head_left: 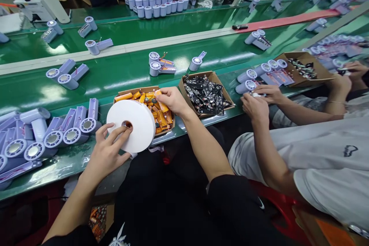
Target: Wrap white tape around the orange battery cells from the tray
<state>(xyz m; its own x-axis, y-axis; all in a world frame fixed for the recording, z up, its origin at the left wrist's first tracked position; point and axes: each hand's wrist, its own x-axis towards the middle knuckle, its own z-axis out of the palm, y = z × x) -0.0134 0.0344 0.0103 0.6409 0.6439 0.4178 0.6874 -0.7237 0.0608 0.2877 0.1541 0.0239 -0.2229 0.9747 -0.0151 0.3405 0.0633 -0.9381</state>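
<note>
My left hand [108, 155] grips a large roll of white tape [141, 123], with fingers at its centre hole and the thumb near its lower edge. The roll is tilted over the front of a cardboard box [168, 129] and hides part of it. Orange wrapped cylindrical batteries [162, 118] fill that box. Between the fingertips of my right hand [175, 102] is one orange battery [162, 103], held over the box's right side. Directly right of it, another cardboard box [230, 102] contains black circuit boards [204, 94].
Lilac round-headed housings with handles [72, 135] crowd the bench at left. More housings [155, 68] lie on the green conveyor [121, 67]. At right, a co-worker's hands [256, 105] handle a small part beside another box [317, 75]. People work across the line.
</note>
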